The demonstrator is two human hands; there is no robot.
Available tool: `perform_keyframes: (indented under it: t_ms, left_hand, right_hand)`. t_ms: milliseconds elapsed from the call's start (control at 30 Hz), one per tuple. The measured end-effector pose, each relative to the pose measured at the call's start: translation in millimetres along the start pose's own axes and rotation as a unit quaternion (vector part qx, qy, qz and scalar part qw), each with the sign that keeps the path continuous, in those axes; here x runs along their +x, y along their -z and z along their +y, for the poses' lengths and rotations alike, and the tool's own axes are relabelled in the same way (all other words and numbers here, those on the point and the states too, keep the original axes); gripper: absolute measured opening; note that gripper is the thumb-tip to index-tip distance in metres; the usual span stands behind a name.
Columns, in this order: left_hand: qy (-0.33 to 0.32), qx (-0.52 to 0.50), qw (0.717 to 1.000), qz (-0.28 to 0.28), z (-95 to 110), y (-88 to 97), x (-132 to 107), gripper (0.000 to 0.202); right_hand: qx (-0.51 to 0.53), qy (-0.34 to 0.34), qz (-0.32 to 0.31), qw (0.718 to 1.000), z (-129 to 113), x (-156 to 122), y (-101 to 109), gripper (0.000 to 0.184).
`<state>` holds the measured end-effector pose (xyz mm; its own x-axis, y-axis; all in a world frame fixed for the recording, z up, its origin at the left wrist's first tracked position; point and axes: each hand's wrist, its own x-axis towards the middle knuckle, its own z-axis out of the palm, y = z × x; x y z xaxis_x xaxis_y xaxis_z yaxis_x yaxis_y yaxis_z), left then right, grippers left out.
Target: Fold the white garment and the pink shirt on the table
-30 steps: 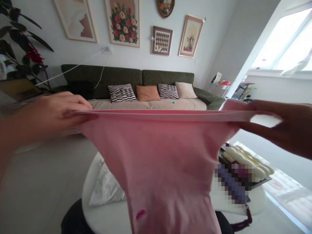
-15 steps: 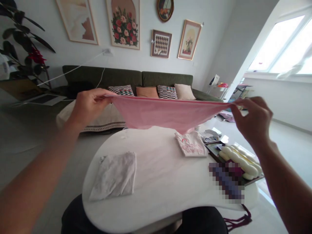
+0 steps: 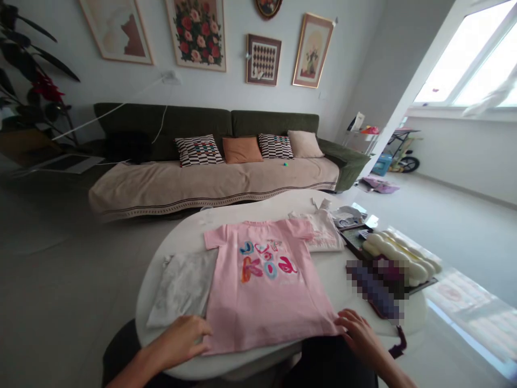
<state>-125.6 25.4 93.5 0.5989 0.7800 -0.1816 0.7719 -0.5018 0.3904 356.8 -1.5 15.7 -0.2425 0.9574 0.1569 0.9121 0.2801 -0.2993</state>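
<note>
A pink T-shirt (image 3: pixel 264 302) lies spread on the white table (image 3: pixel 169 245), its neck away from me and its colourful lettering facing up. At its near left hem corner, my left hand (image 3: pixel 183 339) is closed with fingers pinching the edge. My right hand (image 3: pixel 357 331) grips the near right hem corner in the same way. Partly under the shirt's left side is a folded grey-white garment (image 3: pixel 181 288). Beyond the right sleeve sits a folded white garment with pink print (image 3: pixel 327 234), partly covered by that sleeve.
On the table's right side stands a dark tray (image 3: pixel 351 242) with a puffy cream item (image 3: pixel 399 256); a pixelated dark object (image 3: pixel 375 293) lies in front of it. Behind the table is a green sofa (image 3: pixel 274 124) with cushions and a beige cover. My dark-clad knees (image 3: pixel 327 361) are under the near edge.
The pink T-shirt, held stretched up in the air before, now lies flat on the table. Both hands have come down and toward me with its hem. The view has tilted slightly downward.
</note>
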Motion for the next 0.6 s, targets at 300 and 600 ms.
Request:
perform_keyframes:
  t_ms: [300, 600]
  left_hand:
    - [0.08, 0.046, 0.989, 0.114, -6, -18.5, 172, 0.05]
    - [0.161, 0.075, 0.97, 0.167, -36, -71.9, 163, 0.06]
  right_hand:
    - [0.0, -0.063, -0.017, 0.998, -82, 108, -50, 0.045]
    - [-0.069, -0.202, -0.028, 0.976, -51, 83, -78, 0.059]
